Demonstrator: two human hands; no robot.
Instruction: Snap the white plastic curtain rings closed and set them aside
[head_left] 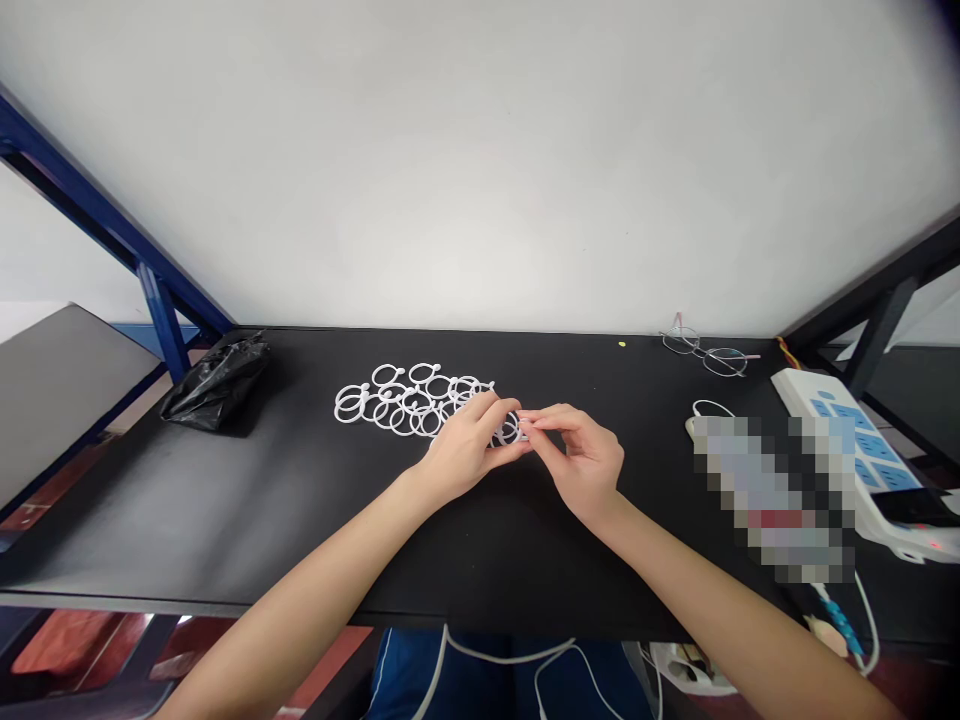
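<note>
Between my two hands is a white ring (510,428) with a small knob on its edge, like a curtain ring. My left hand (469,440) has its fingers and thumb closed around the ring's left side. From the right, my right hand (577,450) pinches the ring's edge between thumb and fingertips. Part of the ring is hidden behind the fingers. Just left of my left hand, a pile of similar white rings (405,408) lies overlapping on the black table (300,520).
A crumpled black plastic bag (217,385) lies at the far left. Wire-framed glasses (703,352) rest near the wall. To the right are a pixelated flat object (772,500) with a white cable and a white power strip (832,405). More white cables (510,658) hang below the front edge.
</note>
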